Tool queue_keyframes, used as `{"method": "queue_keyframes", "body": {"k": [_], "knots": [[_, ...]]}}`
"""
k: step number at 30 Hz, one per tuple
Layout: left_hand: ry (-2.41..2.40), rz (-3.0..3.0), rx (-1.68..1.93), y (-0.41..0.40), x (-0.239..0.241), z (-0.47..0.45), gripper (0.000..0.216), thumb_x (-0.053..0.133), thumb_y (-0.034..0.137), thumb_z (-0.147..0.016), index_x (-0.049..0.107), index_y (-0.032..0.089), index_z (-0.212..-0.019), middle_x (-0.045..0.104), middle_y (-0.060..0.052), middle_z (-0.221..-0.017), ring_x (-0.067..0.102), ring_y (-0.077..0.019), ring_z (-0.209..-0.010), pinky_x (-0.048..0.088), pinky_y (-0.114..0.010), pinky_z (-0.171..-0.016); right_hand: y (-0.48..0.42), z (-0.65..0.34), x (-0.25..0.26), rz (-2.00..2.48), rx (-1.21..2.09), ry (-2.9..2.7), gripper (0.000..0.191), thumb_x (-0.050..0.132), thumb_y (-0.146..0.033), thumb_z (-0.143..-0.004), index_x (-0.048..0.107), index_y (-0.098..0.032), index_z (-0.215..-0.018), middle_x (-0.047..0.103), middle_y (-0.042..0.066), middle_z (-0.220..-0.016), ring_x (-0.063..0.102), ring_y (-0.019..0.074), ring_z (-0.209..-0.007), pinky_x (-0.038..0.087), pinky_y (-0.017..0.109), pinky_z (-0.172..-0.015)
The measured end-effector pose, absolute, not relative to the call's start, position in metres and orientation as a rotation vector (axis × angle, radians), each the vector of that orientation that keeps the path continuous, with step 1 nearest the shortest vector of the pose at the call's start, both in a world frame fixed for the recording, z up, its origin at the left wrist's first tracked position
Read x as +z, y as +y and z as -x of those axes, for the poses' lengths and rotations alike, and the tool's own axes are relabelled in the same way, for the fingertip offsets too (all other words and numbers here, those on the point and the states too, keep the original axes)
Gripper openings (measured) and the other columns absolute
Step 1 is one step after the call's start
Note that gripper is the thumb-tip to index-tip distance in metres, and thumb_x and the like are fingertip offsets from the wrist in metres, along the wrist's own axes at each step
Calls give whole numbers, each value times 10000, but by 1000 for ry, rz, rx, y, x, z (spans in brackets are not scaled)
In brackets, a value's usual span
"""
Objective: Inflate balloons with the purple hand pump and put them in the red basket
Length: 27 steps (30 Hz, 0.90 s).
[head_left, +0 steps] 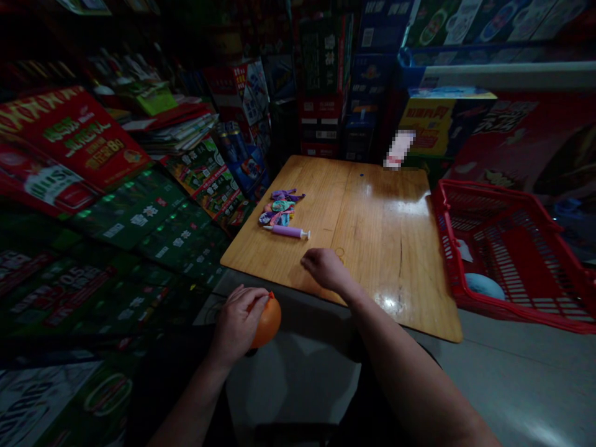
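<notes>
My left hand (238, 323) is closed on an inflated orange balloon (269, 324), its fingers and thumb gathered at the neck, just off the table's front edge. My right hand (323, 268) is over the front of the wooden table, fingers curled together; anything inside them is hidden. Beside its wrist lie thin yellowish rubber bands (340, 252). Farther left on the tabletop is a purple balloon hand pump (287, 232) with a white nozzle and handle. Behind the pump sits a small pile of colourful patterned cloth-like pieces (278, 212), with a purple one (285, 195) at the back.
The wooden table (372, 248) stands in front of me. A red basket (512, 248) at its right contains a light-blue balloon (484, 286). Stacked green cartons (153, 217) crowd the left side, and more boxes (323, 118) stand behind. A blurred pale patch (399, 149) appears at the table's far edge.
</notes>
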<state>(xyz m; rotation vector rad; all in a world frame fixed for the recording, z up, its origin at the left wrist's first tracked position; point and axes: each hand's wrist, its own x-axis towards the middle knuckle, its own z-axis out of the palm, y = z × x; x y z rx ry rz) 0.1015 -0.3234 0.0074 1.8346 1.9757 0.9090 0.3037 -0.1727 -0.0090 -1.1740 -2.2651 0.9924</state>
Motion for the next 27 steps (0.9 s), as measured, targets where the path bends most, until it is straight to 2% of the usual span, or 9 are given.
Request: {"method": "queue_keyframes", "body": {"k": [3, 6, 9, 15, 20, 27], "knots": [[1945, -1616, 951, -325, 4, -99, 199, 551, 372, -892, 694, 242, -939, 721, -24, -970, 652, -211, -953, 403, -394, -1011, -135, -339, -20, 1720, 566, -2060, 263, 498, -314, -897, 714, -164, -901, 713, 127, -902, 633, 205, -797, 398, 287, -678], [1891, -1436, 985, -326, 1, -98, 227, 559, 402, -882, 694, 228, -938, 720, -30, -956, 661, -205, -910, 470, -340, -892, -115, -361, -34, 1952, 466, -2075, 209, 576, -306, -829, 729, -176, -885, 716, 137, -913, 651, 235, -827, 425, 298, -703], [1865, -1329, 1014, -326, 1, -97, 242, 573, 413, -868, 696, 216, -937, 719, -39, -955, 659, -207, -907, 481, -320, -845, -111, -363, -45, 2007, 440, -2094, 179, 596, -256, -796, 726, -154, -867, 709, 162, -914, 662, 248, -826, 434, 302, -702], [1822, -1280, 1029, -332, 5, -92, 252, 561, 413, -873, 689, 204, -930, 714, -47, -938, 654, -209, -903, 472, -325, -839, -115, -351, -47, 1944, 408, -2066, 168, 542, -182, -812, 681, -97, -850, 684, 224, -917, 658, 277, -836, 435, 326, -699], [1736, -1179, 1081, -339, 11, -82, 253, 565, 409, -876, 692, 201, -941, 718, -53, -969, 655, -209, -928, 472, -326, -855, -133, -331, -26, 1742, 474, -1963, 179, 471, -266, -882, 617, -166, -910, 693, 105, -884, 635, 202, -809, 437, 280, -684], [1516, -1002, 1244, -354, 28, -68, 288, 596, 401, -858, 694, 180, -1016, 640, -114, -1254, 621, -233, -1084, 467, -348, -929, -211, -266, 2, 1339, 890, -1701, 147, 588, -320, -775, 597, -194, -851, 654, 24, -764, 584, 166, -680, 420, 267, -625]]}}
